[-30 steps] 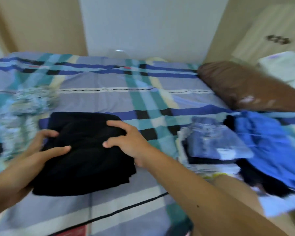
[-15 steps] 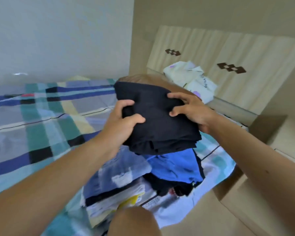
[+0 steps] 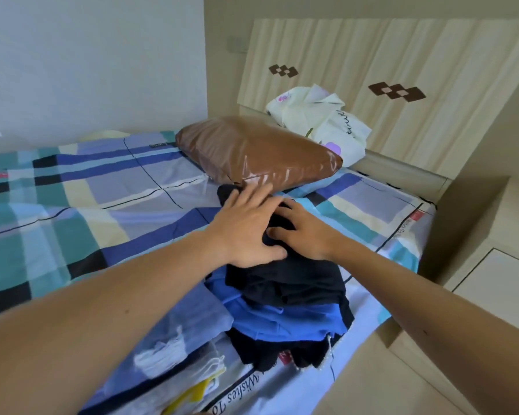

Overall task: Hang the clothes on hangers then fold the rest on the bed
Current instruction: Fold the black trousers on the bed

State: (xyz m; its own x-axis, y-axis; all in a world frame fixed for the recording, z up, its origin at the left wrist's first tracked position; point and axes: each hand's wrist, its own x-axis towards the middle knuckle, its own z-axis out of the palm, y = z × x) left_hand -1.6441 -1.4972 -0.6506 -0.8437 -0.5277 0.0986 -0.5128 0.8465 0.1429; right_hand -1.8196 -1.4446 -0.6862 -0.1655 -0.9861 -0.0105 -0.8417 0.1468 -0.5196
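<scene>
Two piles at the bed's (image 3: pixel 72 223) right edge | folded jeans (image 3: pixel 204 313) leftmost | left hand (image 3: pixel 243 232) flat, fingers straight, pressing black garment (image 3: pixel 297 277) atop blue garment (image 3: pixel 282 323), near brown pillow (image 3: pixel 258 151) | right hand (image 3: pixel 309 238) spread flat, pressing it too, gripping nothing

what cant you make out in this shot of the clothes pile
1. Head view: the top of the black garment is covered by the left hand and right hand.
2. Head view: the blue garment and dark piece beneath show only edges; the pile hides the rest.
3. Head view: the denim is blurred, partly behind the left forearm.
4. Head view: the yellow item is cut off by the bottom edge.
</scene>
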